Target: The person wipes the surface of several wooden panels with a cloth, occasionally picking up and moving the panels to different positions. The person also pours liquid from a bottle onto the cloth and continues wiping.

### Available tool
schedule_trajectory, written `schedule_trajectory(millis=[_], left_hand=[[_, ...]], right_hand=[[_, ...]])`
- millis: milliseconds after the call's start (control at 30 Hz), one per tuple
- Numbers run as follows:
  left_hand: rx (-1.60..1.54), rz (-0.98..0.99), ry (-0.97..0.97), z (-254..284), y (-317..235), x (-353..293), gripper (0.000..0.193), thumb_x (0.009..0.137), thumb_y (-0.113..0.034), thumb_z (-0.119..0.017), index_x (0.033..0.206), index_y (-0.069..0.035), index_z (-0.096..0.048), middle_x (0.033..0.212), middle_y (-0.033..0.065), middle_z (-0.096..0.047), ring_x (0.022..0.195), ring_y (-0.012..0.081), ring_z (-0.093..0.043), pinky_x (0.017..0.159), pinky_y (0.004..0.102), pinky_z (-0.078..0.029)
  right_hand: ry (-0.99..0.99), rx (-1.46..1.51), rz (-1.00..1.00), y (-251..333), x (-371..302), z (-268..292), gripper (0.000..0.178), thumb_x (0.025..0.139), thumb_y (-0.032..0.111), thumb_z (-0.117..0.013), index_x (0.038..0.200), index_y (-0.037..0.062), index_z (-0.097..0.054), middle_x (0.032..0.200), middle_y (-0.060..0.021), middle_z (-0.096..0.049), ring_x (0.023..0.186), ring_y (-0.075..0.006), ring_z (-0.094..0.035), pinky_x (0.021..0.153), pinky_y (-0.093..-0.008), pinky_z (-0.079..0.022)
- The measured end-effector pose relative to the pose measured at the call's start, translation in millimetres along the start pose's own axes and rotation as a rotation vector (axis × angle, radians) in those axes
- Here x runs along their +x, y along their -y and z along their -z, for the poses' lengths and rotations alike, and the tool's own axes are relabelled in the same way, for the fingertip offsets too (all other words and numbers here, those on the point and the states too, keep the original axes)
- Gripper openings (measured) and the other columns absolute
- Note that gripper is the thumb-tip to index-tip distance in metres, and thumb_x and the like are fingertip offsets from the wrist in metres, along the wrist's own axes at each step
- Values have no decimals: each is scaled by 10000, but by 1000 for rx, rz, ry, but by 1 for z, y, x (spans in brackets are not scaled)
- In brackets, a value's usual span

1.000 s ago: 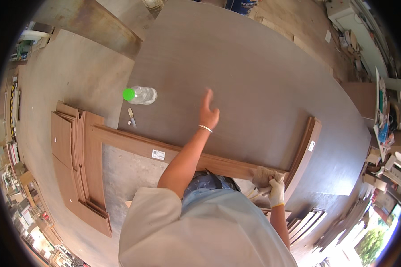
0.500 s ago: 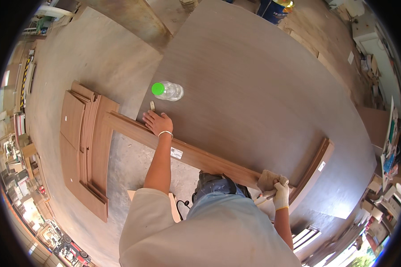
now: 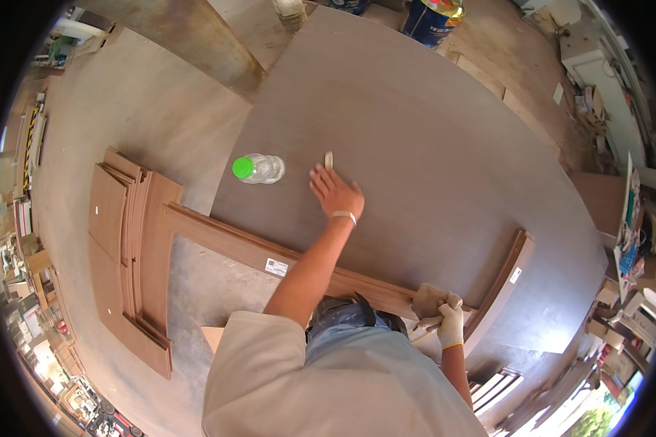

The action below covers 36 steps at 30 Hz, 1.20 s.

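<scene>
My bare left hand (image 3: 337, 195), fingers stretched out, presses down on the large dark brown board (image 3: 415, 146). From under its fingertips sticks a small pale strip (image 3: 329, 159), its other end hidden by the fingers. A clear bottle with a green cap (image 3: 259, 169) lies on its side to the left. In a white knit glove, my right hand (image 3: 450, 324) is closed around a folded brown cloth (image 3: 428, 300). That cloth is beside the right end of the long brown plank (image 3: 233, 246) along the board's near edge.
Brown panels (image 3: 142, 255) are stacked at the left. Another plank (image 3: 499, 288) lies on the board's right side. Beyond the far edge stand a blue tin (image 3: 428, 23) and a rusty beam (image 3: 186, 40). Boxes and shelving line both outer sides.
My left hand has slid right and inward over the board, away from the bottle, carrying the pale strip along. The right hand keeps its hold on the cloth. The whole view has shifted slightly.
</scene>
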<state>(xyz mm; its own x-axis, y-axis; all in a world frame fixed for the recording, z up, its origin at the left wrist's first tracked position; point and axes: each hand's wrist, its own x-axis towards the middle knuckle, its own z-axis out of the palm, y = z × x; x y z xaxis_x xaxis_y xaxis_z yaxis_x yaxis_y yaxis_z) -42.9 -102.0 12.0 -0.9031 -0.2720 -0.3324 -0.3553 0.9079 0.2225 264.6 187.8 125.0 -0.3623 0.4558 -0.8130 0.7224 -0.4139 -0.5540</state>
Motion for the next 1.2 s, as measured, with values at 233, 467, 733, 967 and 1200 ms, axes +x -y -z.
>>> schedule_trajectory(millis=[233,467,733,967,1200], left_hand=[[51,-58,-15,42,-31,98,790,1002,-358,-549,1626,39,-270,1736,220,-169,1602,455,-111,1299,572,-80],[-393,-133,-177,7,48,12,649,873,-161,-680,1472,4,-493,1622,249,-367,1455,488,-389,1231,587,-274],[-1069,110,-547,26,162,73,961,747,-49,-899,1516,13,-326,1491,199,-487,1305,312,-548,1119,439,-482],[-971,113,-511,46,115,126,923,715,-135,-943,1443,-15,-388,1355,146,-590,1262,304,-603,1099,441,-494],[-975,59,-343,61,75,157,983,720,-186,-937,1505,-40,-364,1397,172,-580,1319,332,-575,1134,428,-457]], right_hand=[[-12,-39,-45,9,-15,-6,472,850,16,-597,1321,23,-595,1084,-74,-641,811,-224,-666,549,-350,-539],[-40,32,-103,7,-22,-7,481,843,-51,-586,1314,41,-605,1112,-46,-630,973,-193,-637,839,-346,-580],[-1,-27,-44,-31,0,14,434,859,-9,-595,1291,27,-616,1107,-60,-647,919,-202,-659,740,-338,-571],[-19,6,6,-21,-11,7,460,862,39,-606,1321,7,-611,1140,-87,-648,1019,-202,-650,835,-354,-556],[-37,5,-6,-52,1,28,428,876,-18,-607,1298,54,-636,1089,-68,-671,929,-234,-660,682,-386,-577]])
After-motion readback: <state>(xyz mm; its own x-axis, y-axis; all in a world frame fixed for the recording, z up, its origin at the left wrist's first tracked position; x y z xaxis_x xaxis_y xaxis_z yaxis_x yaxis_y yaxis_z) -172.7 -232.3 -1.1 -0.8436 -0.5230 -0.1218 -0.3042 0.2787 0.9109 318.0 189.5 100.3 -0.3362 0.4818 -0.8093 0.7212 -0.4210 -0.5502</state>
